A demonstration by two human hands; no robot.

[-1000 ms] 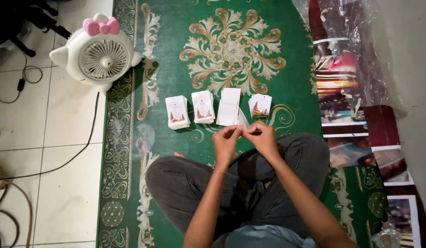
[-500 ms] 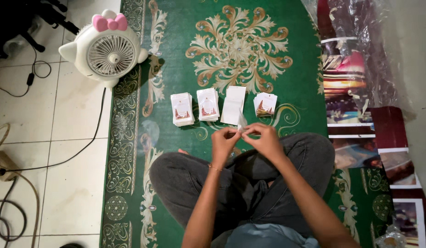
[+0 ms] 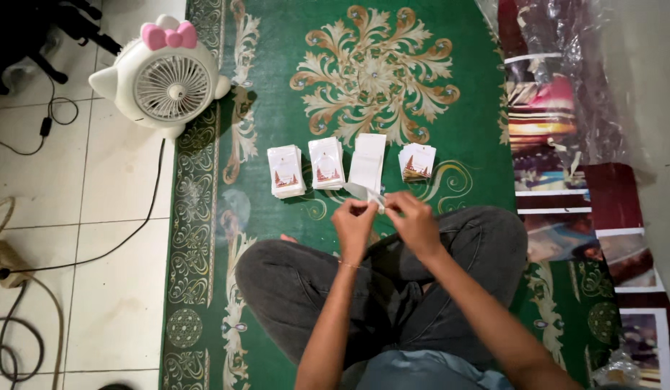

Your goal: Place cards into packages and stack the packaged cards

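— Sitting cross-legged at the bottom of the frame, you are bringing both hands together just above your knees. Your left hand [image 3: 353, 225] and right hand [image 3: 415, 222] are both pinching one small white card [image 3: 374, 196] between the fingertips, at the centre of the frame.

— And what is lying just beyond that card?

— You are facing a row of four piles on the green patterned rug [image 3: 479, 137]. From left to right: a stack of printed cards [image 3: 286, 171], a second printed stack [image 3: 326, 163], a plain white stack [image 3: 369, 160] just above the card you are holding, and a smaller pile of tags [image 3: 417, 162] at the right end.

— And farther out?

— A white fan with a pink bow [image 3: 169, 78] is standing at the upper left, half on the rug's border, half on the tiled floor [image 3: 53, 180], its cord trailing down the tiles. Clear plastic wrapping over colourful goods [image 3: 548, 108] is lying along the right edge.
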